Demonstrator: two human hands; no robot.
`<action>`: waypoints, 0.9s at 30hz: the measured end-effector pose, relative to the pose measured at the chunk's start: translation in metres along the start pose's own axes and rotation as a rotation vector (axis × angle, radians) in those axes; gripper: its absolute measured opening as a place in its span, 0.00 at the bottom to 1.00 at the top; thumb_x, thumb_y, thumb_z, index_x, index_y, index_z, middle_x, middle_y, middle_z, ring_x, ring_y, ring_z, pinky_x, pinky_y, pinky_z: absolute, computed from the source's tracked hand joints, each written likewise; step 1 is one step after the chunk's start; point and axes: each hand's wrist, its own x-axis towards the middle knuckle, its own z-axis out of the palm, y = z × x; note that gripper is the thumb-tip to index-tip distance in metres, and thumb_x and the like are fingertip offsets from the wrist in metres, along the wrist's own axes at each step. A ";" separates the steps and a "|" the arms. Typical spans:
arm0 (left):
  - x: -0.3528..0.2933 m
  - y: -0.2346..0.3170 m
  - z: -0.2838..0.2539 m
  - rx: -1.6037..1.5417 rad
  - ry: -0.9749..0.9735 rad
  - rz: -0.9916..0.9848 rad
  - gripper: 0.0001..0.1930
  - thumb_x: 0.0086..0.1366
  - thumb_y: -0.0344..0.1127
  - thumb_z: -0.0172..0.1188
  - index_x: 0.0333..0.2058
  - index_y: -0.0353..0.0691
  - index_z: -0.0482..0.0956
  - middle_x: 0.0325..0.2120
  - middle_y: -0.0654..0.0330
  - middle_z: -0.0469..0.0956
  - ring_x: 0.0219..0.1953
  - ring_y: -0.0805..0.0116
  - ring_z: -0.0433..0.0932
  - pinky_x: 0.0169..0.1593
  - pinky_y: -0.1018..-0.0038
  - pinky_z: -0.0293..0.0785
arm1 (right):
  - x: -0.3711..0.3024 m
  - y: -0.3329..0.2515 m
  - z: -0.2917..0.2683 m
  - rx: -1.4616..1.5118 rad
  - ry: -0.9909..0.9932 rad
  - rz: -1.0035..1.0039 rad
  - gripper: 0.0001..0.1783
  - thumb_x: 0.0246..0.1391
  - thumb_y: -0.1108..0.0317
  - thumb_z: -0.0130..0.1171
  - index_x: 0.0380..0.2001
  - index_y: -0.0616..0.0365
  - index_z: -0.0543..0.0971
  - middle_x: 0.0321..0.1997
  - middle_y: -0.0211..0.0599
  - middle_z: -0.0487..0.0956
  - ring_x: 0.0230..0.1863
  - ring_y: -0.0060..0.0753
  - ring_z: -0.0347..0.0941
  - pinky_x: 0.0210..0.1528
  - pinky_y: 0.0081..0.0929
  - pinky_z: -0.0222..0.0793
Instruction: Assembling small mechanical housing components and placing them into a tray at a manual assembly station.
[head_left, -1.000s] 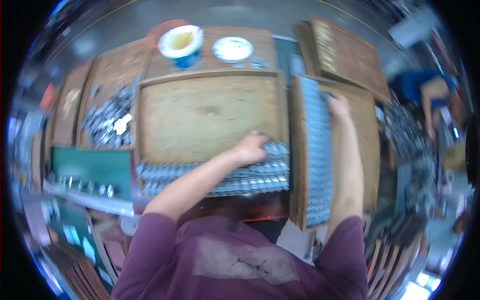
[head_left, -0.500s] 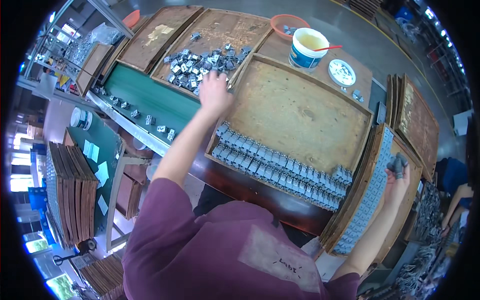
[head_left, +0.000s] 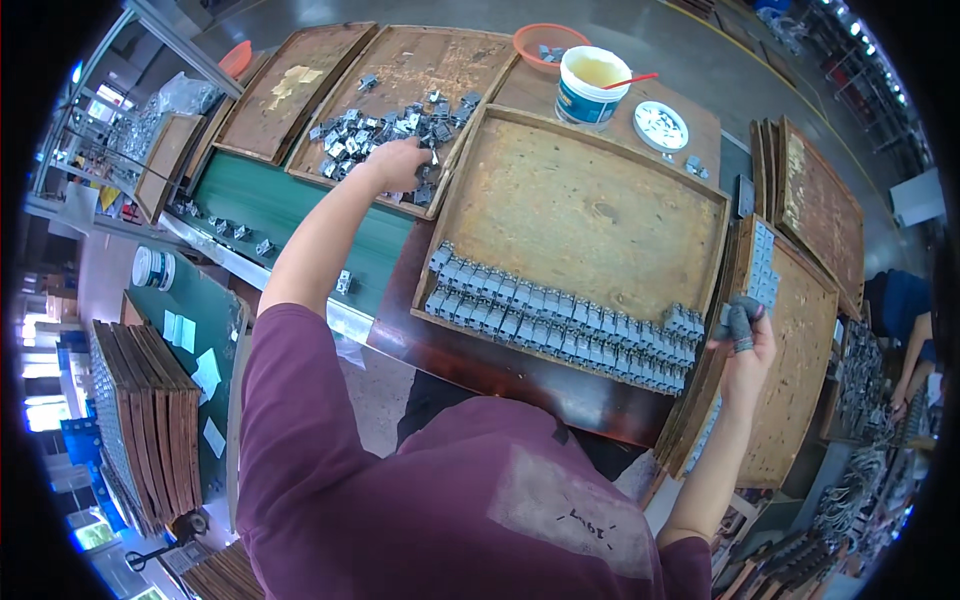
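Observation:
My left hand (head_left: 402,166) reaches into a loose pile of small silvery metal parts (head_left: 350,138) in a wooden tray at the far left. Its fingers are curled down among the parts, and what they pinch is hidden. On the right, my right hand (head_left: 748,350) is raised beside the side wall of the middle tray. Dark grey coverings wrap some of its fingers, and a small grey metal part (head_left: 725,318) shows between the fingertips. Rows of similar grey parts (head_left: 560,325) line the near side of the wooden tray (head_left: 595,165) before me.
A green belt (head_left: 245,200) carries a few metal parts at left. Behind the middle tray stand a white-and-blue bucket (head_left: 592,90) with a red stick, a round white dish (head_left: 660,127) and an orange basin (head_left: 550,42). Another wooden tray (head_left: 790,370) with grey parts (head_left: 762,270) lies at right.
My right hand has moved left, from over the right tray toward the middle tray. My left hand has turned and shifted within the loose pile. The whole view has shifted slightly.

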 end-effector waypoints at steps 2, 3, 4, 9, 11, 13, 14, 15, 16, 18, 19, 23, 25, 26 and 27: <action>-0.005 -0.008 0.001 -0.044 -0.018 -0.014 0.19 0.54 0.34 0.60 0.47 0.48 0.78 0.46 0.48 0.73 0.52 0.47 0.75 0.53 0.56 0.74 | -0.008 0.000 -0.006 0.018 0.002 0.001 0.13 0.65 0.70 0.56 0.50 0.62 0.77 0.35 0.29 0.78 0.30 0.21 0.75 0.29 0.21 0.76; -0.007 -0.009 0.003 -0.056 -0.027 -0.020 0.19 0.55 0.35 0.59 0.47 0.49 0.79 0.46 0.49 0.73 0.52 0.47 0.75 0.53 0.55 0.74 | -0.012 0.001 -0.008 0.030 0.021 -0.010 0.13 0.65 0.71 0.55 0.50 0.62 0.77 0.35 0.30 0.78 0.31 0.21 0.75 0.29 0.21 0.76; -0.008 -0.010 0.005 -0.069 -0.037 -0.027 0.19 0.56 0.36 0.58 0.48 0.50 0.79 0.46 0.49 0.73 0.51 0.46 0.75 0.54 0.55 0.73 | -0.015 0.002 -0.010 0.042 0.039 -0.020 0.13 0.65 0.71 0.54 0.50 0.63 0.77 0.35 0.30 0.78 0.31 0.21 0.75 0.28 0.21 0.76; -0.005 -0.008 0.000 -0.035 -0.045 0.015 0.24 0.55 0.33 0.56 0.53 0.50 0.74 0.43 0.46 0.75 0.50 0.47 0.76 0.52 0.54 0.73 | -0.026 0.014 -0.008 0.112 0.122 -0.034 0.13 0.66 0.72 0.54 0.51 0.63 0.76 0.36 0.31 0.78 0.30 0.21 0.75 0.26 0.20 0.76; -0.005 -0.009 -0.002 -0.096 -0.042 0.001 0.27 0.54 0.30 0.56 0.55 0.51 0.72 0.41 0.43 0.78 0.47 0.47 0.78 0.49 0.54 0.74 | -0.031 0.017 -0.011 0.106 0.105 -0.020 0.13 0.66 0.72 0.54 0.52 0.63 0.76 0.36 0.30 0.78 0.30 0.21 0.75 0.26 0.21 0.76; -0.005 -0.012 -0.005 -0.032 -0.047 0.030 0.26 0.53 0.28 0.56 0.54 0.51 0.73 0.39 0.43 0.79 0.46 0.46 0.79 0.47 0.54 0.75 | -0.037 0.017 -0.010 0.087 0.111 -0.013 0.13 0.64 0.72 0.57 0.51 0.61 0.77 0.33 0.30 0.78 0.29 0.20 0.75 0.26 0.21 0.77; -0.005 -0.014 -0.007 0.029 -0.049 0.056 0.25 0.52 0.27 0.56 0.52 0.50 0.74 0.37 0.42 0.80 0.45 0.46 0.79 0.45 0.54 0.75 | -0.039 0.019 -0.010 0.089 0.113 -0.011 0.13 0.64 0.72 0.57 0.51 0.61 0.77 0.33 0.30 0.78 0.29 0.20 0.75 0.26 0.21 0.77; -0.007 -0.010 -0.014 0.032 -0.049 0.065 0.25 0.52 0.27 0.56 0.52 0.50 0.74 0.37 0.42 0.80 0.45 0.46 0.79 0.45 0.54 0.75 | -0.041 0.021 -0.010 0.087 0.109 0.004 0.14 0.64 0.72 0.56 0.52 0.62 0.76 0.35 0.31 0.78 0.31 0.21 0.76 0.28 0.22 0.78; -0.011 -0.004 -0.026 0.088 -0.069 0.036 0.24 0.52 0.26 0.57 0.49 0.50 0.75 0.39 0.43 0.79 0.45 0.45 0.78 0.44 0.54 0.75 | -0.042 0.022 -0.011 0.086 0.104 0.020 0.15 0.64 0.72 0.56 0.53 0.63 0.76 0.37 0.31 0.78 0.33 0.22 0.76 0.31 0.22 0.78; -0.020 -0.002 -0.031 0.148 -0.087 0.005 0.22 0.51 0.26 0.57 0.47 0.49 0.77 0.40 0.44 0.78 0.46 0.44 0.77 0.44 0.54 0.75 | -0.044 0.011 0.011 0.115 0.136 0.026 0.16 0.63 0.72 0.58 0.53 0.63 0.75 0.38 0.32 0.79 0.34 0.23 0.76 0.31 0.22 0.78; -0.026 -0.009 -0.029 0.075 0.119 0.025 0.21 0.50 0.26 0.58 0.45 0.49 0.77 0.42 0.45 0.77 0.46 0.44 0.77 0.44 0.54 0.74 | -0.045 0.006 0.021 0.140 0.167 0.031 0.17 0.62 0.72 0.59 0.53 0.63 0.75 0.39 0.32 0.79 0.35 0.23 0.77 0.31 0.22 0.79; -0.040 0.031 -0.027 -0.685 0.495 0.050 0.20 0.51 0.18 0.58 0.45 0.38 0.77 0.40 0.54 0.78 0.42 0.58 0.80 0.41 0.65 0.75 | -0.055 0.001 0.029 0.005 -0.077 0.073 0.19 0.60 0.74 0.59 0.54 0.61 0.74 0.41 0.35 0.80 0.36 0.28 0.80 0.34 0.24 0.80; -0.071 0.107 -0.044 -1.322 0.291 0.026 0.18 0.56 0.16 0.59 0.46 0.36 0.76 0.41 0.58 0.80 0.43 0.68 0.80 0.42 0.71 0.76 | -0.060 -0.012 0.041 -0.065 -0.168 0.164 0.16 0.59 0.73 0.61 0.50 0.61 0.74 0.39 0.35 0.80 0.36 0.29 0.80 0.32 0.25 0.78; -0.078 0.146 -0.044 -1.601 0.186 0.053 0.18 0.58 0.15 0.60 0.47 0.36 0.76 0.41 0.60 0.81 0.43 0.72 0.79 0.43 0.74 0.77 | -0.060 -0.012 0.049 -0.155 -0.185 0.161 0.15 0.58 0.72 0.62 0.48 0.62 0.74 0.38 0.36 0.80 0.35 0.30 0.80 0.32 0.26 0.77; -0.091 0.171 -0.037 -1.680 0.190 0.149 0.20 0.58 0.16 0.61 0.49 0.35 0.76 0.42 0.60 0.81 0.43 0.72 0.79 0.44 0.75 0.78 | -0.058 -0.018 0.058 -0.417 -0.226 -0.119 0.16 0.57 0.69 0.64 0.46 0.64 0.74 0.37 0.39 0.79 0.34 0.33 0.79 0.32 0.28 0.75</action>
